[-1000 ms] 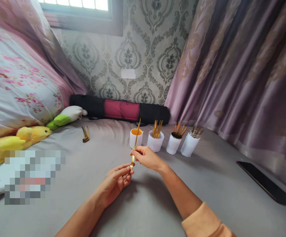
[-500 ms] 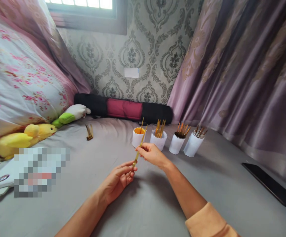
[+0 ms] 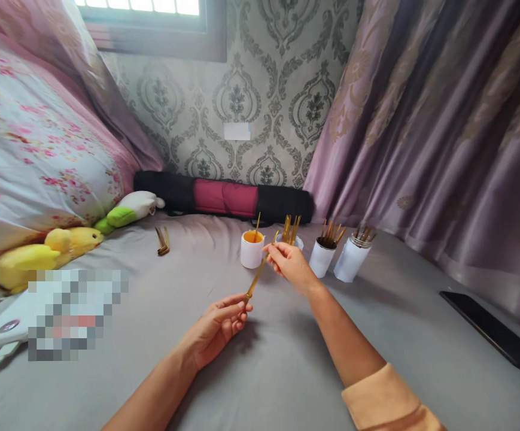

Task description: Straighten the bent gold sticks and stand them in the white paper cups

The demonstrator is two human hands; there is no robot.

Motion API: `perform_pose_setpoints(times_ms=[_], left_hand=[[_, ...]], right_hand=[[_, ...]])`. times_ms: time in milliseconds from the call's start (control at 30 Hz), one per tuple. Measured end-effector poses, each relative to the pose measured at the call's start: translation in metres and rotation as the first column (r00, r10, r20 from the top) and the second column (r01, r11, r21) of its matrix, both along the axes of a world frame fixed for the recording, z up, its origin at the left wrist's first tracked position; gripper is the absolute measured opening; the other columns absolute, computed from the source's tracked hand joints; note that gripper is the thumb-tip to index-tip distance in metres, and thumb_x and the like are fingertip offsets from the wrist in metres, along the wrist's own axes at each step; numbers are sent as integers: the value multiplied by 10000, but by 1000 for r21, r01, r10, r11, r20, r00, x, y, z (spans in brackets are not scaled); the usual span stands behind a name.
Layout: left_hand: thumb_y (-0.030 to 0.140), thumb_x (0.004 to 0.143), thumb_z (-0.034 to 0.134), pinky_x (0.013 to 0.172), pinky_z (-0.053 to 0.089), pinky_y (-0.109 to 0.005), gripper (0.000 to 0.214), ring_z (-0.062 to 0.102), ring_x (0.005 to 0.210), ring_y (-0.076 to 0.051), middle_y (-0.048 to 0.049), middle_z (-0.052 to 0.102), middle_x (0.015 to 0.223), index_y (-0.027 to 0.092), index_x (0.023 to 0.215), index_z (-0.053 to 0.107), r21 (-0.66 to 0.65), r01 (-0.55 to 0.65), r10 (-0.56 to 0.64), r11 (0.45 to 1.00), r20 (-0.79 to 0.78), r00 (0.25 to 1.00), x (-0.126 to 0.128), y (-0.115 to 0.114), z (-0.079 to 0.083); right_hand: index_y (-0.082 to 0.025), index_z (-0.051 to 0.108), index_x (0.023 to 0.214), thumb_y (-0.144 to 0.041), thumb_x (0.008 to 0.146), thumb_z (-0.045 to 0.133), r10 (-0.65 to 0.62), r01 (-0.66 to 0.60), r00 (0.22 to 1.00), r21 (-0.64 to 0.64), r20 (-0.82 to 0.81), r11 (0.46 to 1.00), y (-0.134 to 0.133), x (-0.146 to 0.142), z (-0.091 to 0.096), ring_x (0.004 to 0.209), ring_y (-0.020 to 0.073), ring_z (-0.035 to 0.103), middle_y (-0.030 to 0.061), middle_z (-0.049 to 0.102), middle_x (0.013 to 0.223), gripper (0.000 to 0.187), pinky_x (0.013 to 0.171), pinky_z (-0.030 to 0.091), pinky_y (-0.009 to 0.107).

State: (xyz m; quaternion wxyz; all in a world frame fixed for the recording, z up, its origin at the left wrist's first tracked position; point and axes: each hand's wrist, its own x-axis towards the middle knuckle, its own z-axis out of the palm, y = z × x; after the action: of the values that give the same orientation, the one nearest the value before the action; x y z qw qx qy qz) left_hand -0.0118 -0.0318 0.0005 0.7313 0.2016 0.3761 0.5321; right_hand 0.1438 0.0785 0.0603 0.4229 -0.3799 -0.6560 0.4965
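My left hand (image 3: 218,326) is closed in a pinch on the lower end of a thin gold-coloured stick (image 3: 256,281), which slants up and away to the right. My right hand (image 3: 292,263) pinches the same stick near its pointed upper end. Just beyond stands a white cup with an orange inside (image 3: 252,254), one gold stick upright in it. A second cup (image 3: 298,244) with several gold sticks is partly hidden behind my right hand. To its right are a dark-mouthed white cup (image 3: 321,261) and a white-wrapped jar (image 3: 350,262), both holding several brownish sticks.
A small bundle of bent gold sticks (image 3: 163,242) lies on the grey sheet (image 3: 161,299). Plush toys (image 3: 48,254) and a pale, partly pixelated device (image 3: 11,323) are at left. A black phone (image 3: 488,329) lies right; a black-and-red roll (image 3: 226,197) lies along the wall.
My right hand has moved up and right along the stick towards its tip, now covering part of the second cup. My left hand keeps its hold in nearly the same place.
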Motion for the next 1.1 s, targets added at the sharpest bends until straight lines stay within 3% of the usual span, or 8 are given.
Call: perform_pose_setpoints(times_ms=[167, 400, 667, 1100], left_hand=[[72, 692, 638, 584, 472, -170, 300, 558, 620, -62, -89, 617, 843, 88, 985, 576, 3, 20, -20, 1000, 4, 1000, -1, 0, -2], [97, 696, 650, 586, 472, -173, 318, 562, 621, -63, -90, 621, 851, 82, 1004, 570, 22, 52, -52, 998, 5, 999, -2, 2, -6], [98, 706, 644, 569, 477, -171, 274, 570, 619, -66, -99, 627, 870, 88, 971, 577, 29, 47, -48, 998, 30, 998, -4, 3, -5], [142, 681, 677, 558, 483, -168, 228, 579, 611, -71, -92, 636, 854, 91, 886, 590, 31, 6, -8, 999, 78, 997, -6, 6, -9]], right_hand=[[-149, 567, 822, -446, 747, 507, -84, 83, 992, -18, -98, 996, 2, 8, 8, 419, 32, 373, -23, 499, 647, 312, 349, 239, 163], [-143, 567, 809, -440, 744, 520, -143, 146, 984, 28, -104, 989, 8, 12, 12, 411, 30, 385, -8, 527, 645, 308, 335, 242, 159], [-135, 584, 747, -406, 740, 540, -152, 149, 988, 73, 24, 986, 12, 8, 31, 386, 35, 392, -11, 547, 581, 275, 327, 256, 165], [-123, 562, 706, -286, 748, 581, -159, 155, 977, 39, 139, 987, 17, -1, 53, 380, 33, 420, 32, 606, 597, 170, 294, 273, 136]])
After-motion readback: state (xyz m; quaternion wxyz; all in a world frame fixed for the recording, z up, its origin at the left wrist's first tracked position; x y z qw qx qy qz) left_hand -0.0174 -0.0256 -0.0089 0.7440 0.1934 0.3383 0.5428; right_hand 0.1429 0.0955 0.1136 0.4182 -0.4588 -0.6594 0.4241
